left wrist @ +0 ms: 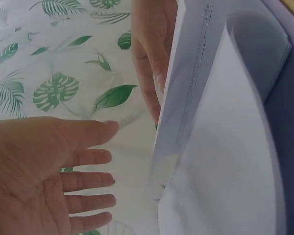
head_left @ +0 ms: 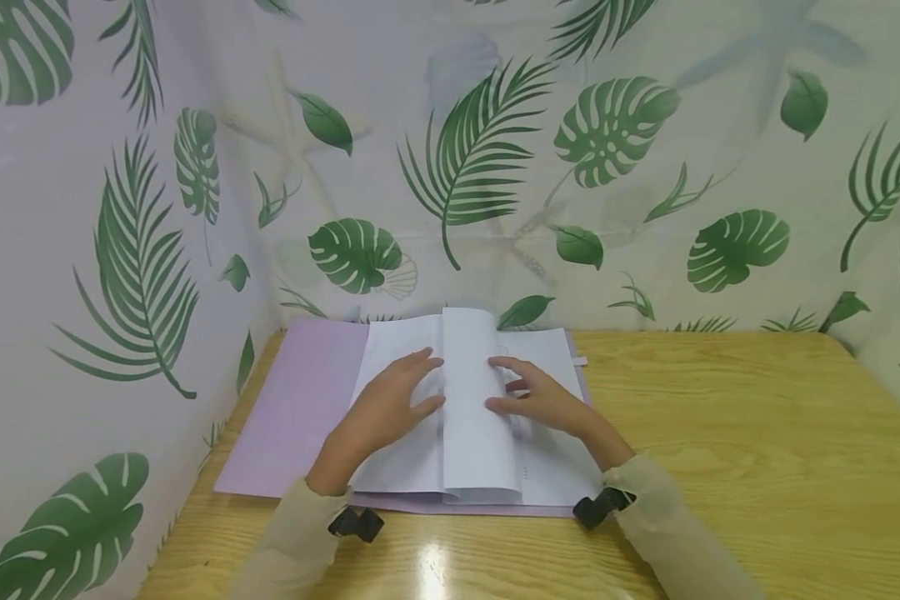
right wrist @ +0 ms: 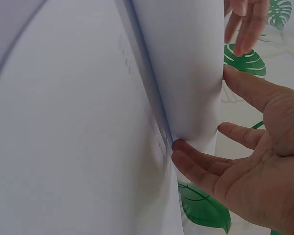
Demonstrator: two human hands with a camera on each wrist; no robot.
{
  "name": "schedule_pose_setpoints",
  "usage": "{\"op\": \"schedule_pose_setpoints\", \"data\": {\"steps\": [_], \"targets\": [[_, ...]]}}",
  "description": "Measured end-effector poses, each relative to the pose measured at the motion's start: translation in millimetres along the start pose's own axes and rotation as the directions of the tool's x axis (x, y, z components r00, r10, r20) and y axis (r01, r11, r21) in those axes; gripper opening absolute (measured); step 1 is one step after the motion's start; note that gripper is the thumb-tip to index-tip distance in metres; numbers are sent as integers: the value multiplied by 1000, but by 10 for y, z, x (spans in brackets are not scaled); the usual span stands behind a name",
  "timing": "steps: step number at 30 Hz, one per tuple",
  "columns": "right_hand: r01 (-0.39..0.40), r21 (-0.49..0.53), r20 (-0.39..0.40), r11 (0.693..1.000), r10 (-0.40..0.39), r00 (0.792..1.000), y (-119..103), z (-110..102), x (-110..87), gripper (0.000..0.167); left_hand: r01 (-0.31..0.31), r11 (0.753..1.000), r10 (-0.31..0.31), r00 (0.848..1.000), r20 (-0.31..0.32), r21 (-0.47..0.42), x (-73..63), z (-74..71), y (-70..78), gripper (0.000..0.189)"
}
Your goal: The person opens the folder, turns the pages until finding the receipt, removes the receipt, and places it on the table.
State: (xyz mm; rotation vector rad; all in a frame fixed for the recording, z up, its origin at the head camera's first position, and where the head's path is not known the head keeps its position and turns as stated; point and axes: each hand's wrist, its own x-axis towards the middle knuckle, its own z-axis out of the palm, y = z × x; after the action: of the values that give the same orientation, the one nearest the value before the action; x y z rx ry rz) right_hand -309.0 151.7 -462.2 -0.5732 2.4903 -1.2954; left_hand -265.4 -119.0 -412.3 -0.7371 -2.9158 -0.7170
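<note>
- Two hands over the purple folder (head_left: 307, 392), fingers of both apart and fairly straight, neither clamped on anything.
- Curled sheet (head_left: 474, 450) rises over the folder's middle, between the hands, bowed above the white pages (head_left: 401, 342).
- Right hand (head_left: 543, 400), above the folder's right half: thumb and fingertips touch the sheet, some reaching its underside. Spread contact probably steadies the curl without creasing it.
- Left hand (head_left: 386, 400), above the pages left of the folder's middle: tips just short of the sheet in the left wrist view, seemingly placed to guard that side.
- Folder lies opened flat on the wooden table (head_left: 742, 467), likely for firm backing; white tab (head_left: 581, 362) at its right edge.
- Leaf-print sheeting (head_left: 630, 217) hangs just beyond the folder, limiting room there.
- Curl hides part of the pages; black wrist mounts (head_left: 356, 523) sit by the folder's near edge.
</note>
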Motion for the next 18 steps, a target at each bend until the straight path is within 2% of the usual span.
{"op": "schedule_pose_setpoints", "data": {"steps": [3, 7, 12, 18], "targets": [[-4, -6, -4, 1000, 4, 1000, -9, 26, 6, 78, -58, 997, 59, 998, 25, -50, 1, 56, 104, 54], [-11, -8, -8, 1000, 11, 1000, -36, 51, 2, 78, -83, 994, 90, 992, 93, -75, 3, 119, 189, 53], [17, 25, -9, 1000, -16, 1000, -94, 102, 5, 74, -34, 999, 40, 988, 152, -42, 9, 167, 190, 54], [59, 90, 2, 994, -59, 998, -150, 169, 3, 73, 17, 999, -21, 991, 134, 32, 17, 204, 138, 58]]}}
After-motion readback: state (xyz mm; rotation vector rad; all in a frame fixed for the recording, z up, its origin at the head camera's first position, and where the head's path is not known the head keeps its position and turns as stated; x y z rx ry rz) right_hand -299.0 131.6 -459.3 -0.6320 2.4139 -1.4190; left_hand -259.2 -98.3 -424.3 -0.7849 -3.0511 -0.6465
